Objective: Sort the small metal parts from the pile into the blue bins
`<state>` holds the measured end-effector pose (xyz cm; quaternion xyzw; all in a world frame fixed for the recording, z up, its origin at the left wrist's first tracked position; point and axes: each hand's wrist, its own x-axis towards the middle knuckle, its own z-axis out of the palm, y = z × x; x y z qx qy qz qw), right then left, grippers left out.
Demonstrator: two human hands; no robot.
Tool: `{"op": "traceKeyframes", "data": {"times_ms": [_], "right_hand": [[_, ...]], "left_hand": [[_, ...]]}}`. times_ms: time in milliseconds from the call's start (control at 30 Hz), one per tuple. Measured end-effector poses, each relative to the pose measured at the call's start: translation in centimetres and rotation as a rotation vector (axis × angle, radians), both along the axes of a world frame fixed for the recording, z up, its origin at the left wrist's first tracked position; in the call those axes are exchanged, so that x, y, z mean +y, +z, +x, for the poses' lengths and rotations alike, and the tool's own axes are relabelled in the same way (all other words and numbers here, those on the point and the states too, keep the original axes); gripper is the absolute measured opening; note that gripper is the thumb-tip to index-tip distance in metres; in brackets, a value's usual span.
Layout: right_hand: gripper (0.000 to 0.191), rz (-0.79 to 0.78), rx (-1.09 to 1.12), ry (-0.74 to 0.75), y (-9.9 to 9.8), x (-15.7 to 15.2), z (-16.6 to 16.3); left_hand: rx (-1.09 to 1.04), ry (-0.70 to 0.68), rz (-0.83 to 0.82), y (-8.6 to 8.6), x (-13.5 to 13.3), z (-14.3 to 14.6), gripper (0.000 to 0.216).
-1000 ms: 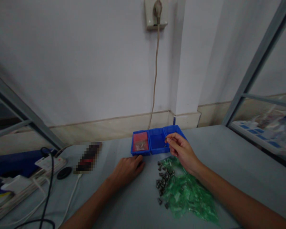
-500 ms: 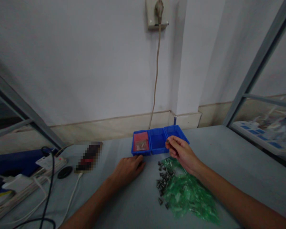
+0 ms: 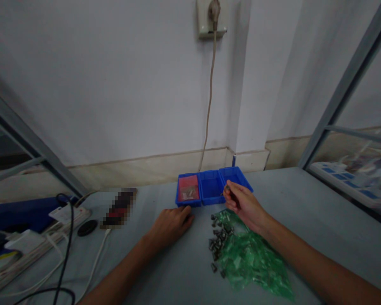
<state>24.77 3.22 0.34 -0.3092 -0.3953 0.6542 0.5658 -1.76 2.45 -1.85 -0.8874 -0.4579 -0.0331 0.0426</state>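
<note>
While the left hand stays, the right hand edges rightward.

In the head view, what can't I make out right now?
All in the head view:
Small piece in the right hand: fingers cover most; exact shape unclear.
Right blue bin: the right hand hides its near part.
Green bag: contents blurred behind crumpled film.
Pixelated object: blocks mask its details.
Left hand: its own back hides the palm.
</note>
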Motion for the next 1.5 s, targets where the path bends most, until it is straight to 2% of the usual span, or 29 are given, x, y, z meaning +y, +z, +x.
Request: {"op": "traceKeyframes", "data": {"times_ms": [433, 1500], "right_hand": [[0.049, -0.031, 0.017, 0.050, 0.07, 0.14, 0.16], [0.044, -0.039, 0.087, 0.053, -0.10, 0.30, 0.20]], "left_hand": [[0.024, -0.002, 0.004, 0.02, -0.01, 0.00, 0.024], [0.031, -0.001, 0.001, -0.09, 0.09, 0.01, 0.024]]}}
